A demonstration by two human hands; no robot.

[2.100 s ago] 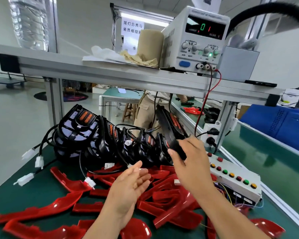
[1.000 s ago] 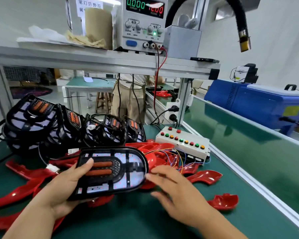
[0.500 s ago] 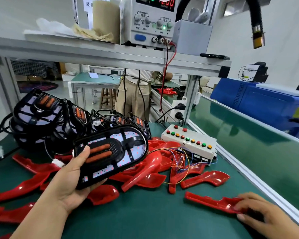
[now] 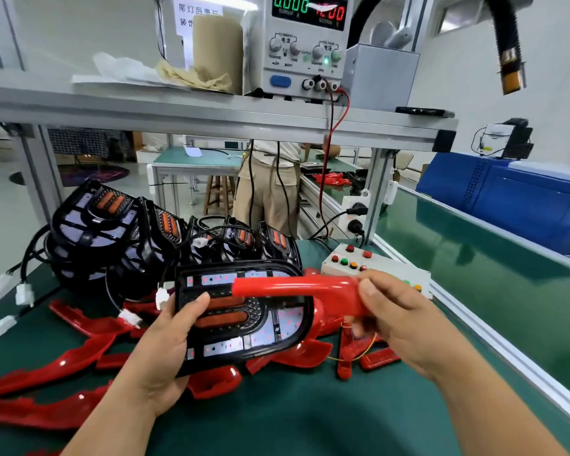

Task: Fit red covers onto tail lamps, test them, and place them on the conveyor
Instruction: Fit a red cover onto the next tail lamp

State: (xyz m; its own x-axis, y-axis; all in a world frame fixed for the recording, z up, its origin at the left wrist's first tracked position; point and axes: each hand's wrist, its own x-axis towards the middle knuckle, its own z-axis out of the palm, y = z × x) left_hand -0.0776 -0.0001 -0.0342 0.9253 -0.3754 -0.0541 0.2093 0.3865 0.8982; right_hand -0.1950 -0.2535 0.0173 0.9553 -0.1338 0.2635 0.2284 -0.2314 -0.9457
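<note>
The tail lamp (image 4: pixel 254 324) is held clear of the bench in the left hand (image 4: pixel 160 353), palm under its near end and thumb laid on its face. Treat it as a stiff moulded housing of modest weight and support it by the black rim, not the lit face. The red cover (image 4: pixel 287 287) is pinched at its broad end by the right hand (image 4: pixel 402 314), and its narrow arm reaches across the lamp's far edge. Contact there cannot be confirmed. The cover appears thin, glossy and light, so expect some flex and a slippery surface, and grip the broad end. The green bench mat (image 4: pixel 293 419) lies below both hands. The conveyor (image 4: pixel 468 258) runs beyond the right hand, past a metal rail. A shelf (image 4: pixel 178 110) spans overhead. More lamps (image 4: pixel 129 232) stand beyond the left hand, and loose covers (image 4: pixel 46 373) lie beneath and outboard of it. A button box (image 4: pixel 359 261) sits just beyond the right hand.
</note>
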